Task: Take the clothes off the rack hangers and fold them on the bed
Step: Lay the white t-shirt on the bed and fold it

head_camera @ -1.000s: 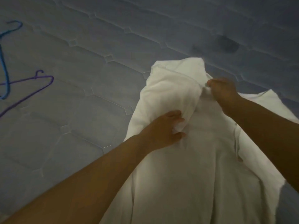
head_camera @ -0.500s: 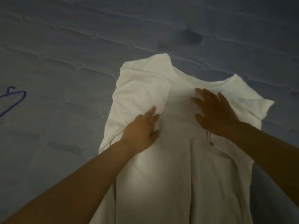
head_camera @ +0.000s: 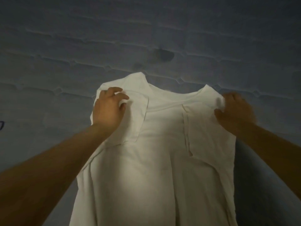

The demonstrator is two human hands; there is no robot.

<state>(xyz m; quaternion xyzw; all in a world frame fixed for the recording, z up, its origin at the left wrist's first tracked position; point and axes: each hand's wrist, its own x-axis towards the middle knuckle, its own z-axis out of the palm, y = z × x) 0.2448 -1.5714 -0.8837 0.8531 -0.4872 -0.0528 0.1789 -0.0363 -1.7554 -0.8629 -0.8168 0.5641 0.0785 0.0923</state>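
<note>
Nearest the camera: two bare forearms are reaching in from the bottom corners, crossing over the lower part of a white shirt [head_camera: 156,160]. Shirt is lying lengthwise on the bed [head_camera: 48,62], hem end running out of frame at the bottom, neckline pointing away. Both sides are folded in over the middle, the folded edges showing as two seams running down from the shoulders.

Left hand [head_camera: 108,110] is sitting on the shirt's left shoulder, fingers curled and pinching a bunch of fabric near the collar. Right hand [head_camera: 234,110] is on the right shoulder, fingers closed around a small wad of cloth at the shoulder edge. Both hands are level with each other, well apart, neckline between them.

Surface: bed is showing a grey-blue quilted cover, stitched seams making a repeating panel pattern, filling everything beyond and beside the shirt. Lighting is dim; shirt is the brightest thing in view.

Further back: a dark stain [head_camera: 163,54] is sitting on the cover just past the collar, a smaller faint one beside it. At the far left edge a sliver of a dark hanger [head_camera: 1,125] is peeking in, well apart from the shirt. Nothing is lying on top of the shirt except the hands.
</note>
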